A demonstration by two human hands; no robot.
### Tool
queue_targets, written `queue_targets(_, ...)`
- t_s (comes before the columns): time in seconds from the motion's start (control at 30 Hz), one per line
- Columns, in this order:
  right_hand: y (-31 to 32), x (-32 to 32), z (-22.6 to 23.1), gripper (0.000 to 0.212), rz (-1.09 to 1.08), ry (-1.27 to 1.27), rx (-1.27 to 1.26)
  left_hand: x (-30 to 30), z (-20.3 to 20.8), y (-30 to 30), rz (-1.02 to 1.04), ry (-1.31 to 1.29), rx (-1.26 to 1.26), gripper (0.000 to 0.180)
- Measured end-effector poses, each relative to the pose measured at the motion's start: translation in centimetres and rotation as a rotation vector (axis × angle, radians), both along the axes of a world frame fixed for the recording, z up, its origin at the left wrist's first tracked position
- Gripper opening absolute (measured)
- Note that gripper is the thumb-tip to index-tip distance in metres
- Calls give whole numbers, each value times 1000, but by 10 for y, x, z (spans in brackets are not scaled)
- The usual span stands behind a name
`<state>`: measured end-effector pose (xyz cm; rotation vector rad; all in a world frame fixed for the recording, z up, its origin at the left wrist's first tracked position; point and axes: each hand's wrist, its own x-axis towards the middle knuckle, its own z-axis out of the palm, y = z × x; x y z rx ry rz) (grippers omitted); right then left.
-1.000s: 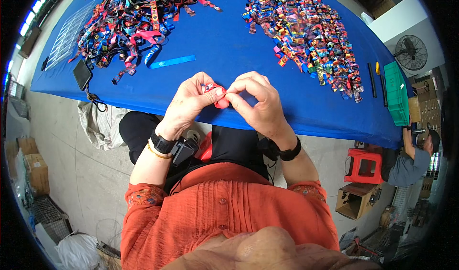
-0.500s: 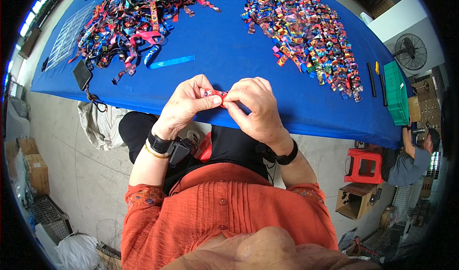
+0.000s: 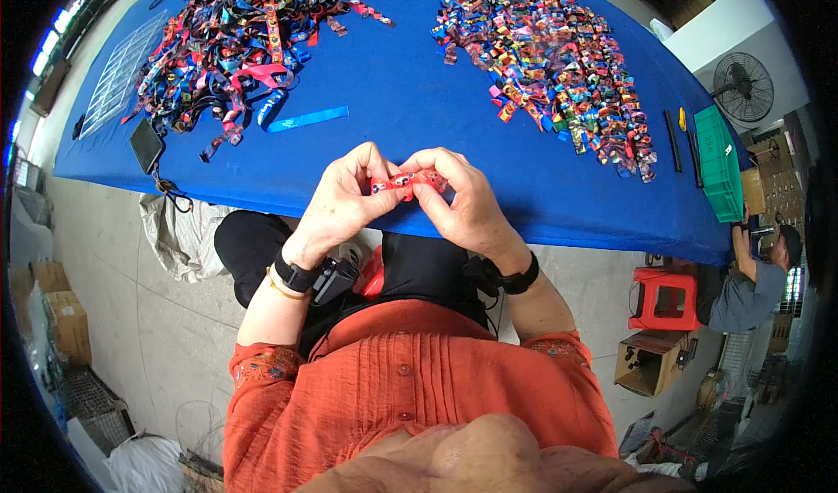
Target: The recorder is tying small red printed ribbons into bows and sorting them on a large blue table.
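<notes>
One red patterned strap (image 3: 401,181): we find it above the near edge of the blue-covered table (image 3: 397,74), its left part pinched in the left hand (image 3: 342,194), its right part in the right hand (image 3: 463,203). Beyond it we list one tangled heap of loose straps (image 3: 229,46) at left, one blue strap end (image 3: 307,120) beside that, one bank of bundled straps (image 3: 559,65) at right.

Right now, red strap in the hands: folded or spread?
Folded: the red strap makes a short, bunched bundle pinched between left hand and right hand; exact folds hidden.
</notes>
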<state>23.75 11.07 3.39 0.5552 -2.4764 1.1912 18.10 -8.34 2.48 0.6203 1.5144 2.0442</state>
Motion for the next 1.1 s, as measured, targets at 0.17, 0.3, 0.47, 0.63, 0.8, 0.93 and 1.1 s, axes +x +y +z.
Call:
queue_targets(0.17,-7,2,-11,22,-56,-186,-285,12,0,9,146,116,-84,26)
queue_targets(0.3,-13,2,-14,24,-114,-123,-238,19,-6,11,270,212,-182,23)
queue_targets(0.47,-21,6,-13,22,-169,-49,-193,23,-10,12,343,335,-257,21)
queue_targets(0.63,-22,5,-16,24,-140,-126,-243,18,-13,5,277,251,-182,25)
queue_targets(0.8,-25,3,-14,23,-139,-107,-219,20,-9,7,277,134,4,25)
queue_targets(0.93,-26,4,-15,24,-148,-100,-198,24,-13,7,346,209,-85,23)
queue_targets(1.1,-28,2,-22,23,-146,-95,-232,24,-18,7,426,429,-241,21)
